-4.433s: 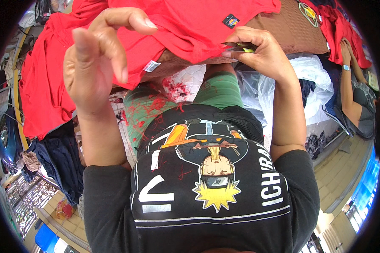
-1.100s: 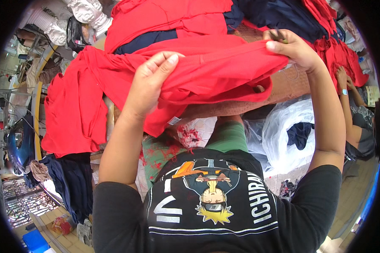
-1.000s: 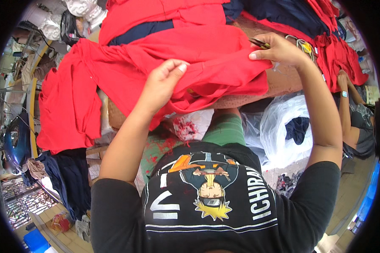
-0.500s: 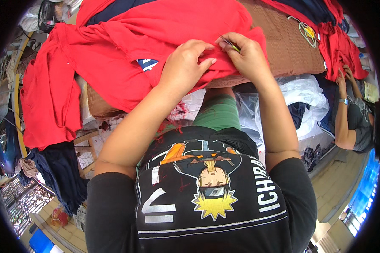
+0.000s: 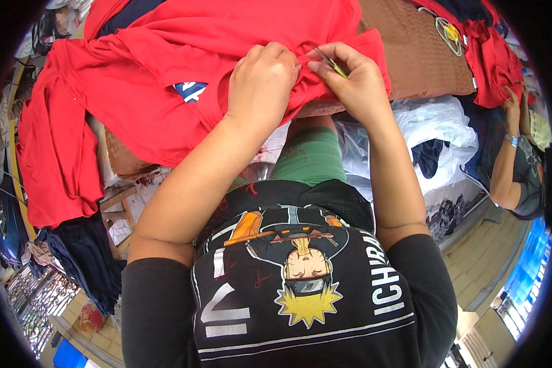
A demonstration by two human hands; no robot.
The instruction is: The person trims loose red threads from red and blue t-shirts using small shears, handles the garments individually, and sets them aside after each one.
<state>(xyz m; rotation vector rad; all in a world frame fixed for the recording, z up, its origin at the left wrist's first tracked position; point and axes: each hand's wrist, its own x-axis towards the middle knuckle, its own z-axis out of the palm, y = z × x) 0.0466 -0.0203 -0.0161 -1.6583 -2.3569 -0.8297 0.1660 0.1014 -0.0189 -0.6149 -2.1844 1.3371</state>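
While my left hand (image 5: 262,83) is closed on a bunched fold of the red fabric garment (image 5: 196,55), draped over the brown cloth-covered table (image 5: 417,67), my right hand (image 5: 360,83) grips small thin-bladed snips (image 5: 338,69) with a yellow-green handle. Risk: if the garment slips, the snips might nick it.

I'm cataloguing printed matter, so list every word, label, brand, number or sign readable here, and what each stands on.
Wording left uncopied; places only:
Black shirt: bold white lettering, largely legible, picture's right.
Black shirt: large white marks, picture's left, possibly characters.
Red garment: white lettering on a blue patch, partly hidden by folds.
Small white tags, upper right: too small to read.
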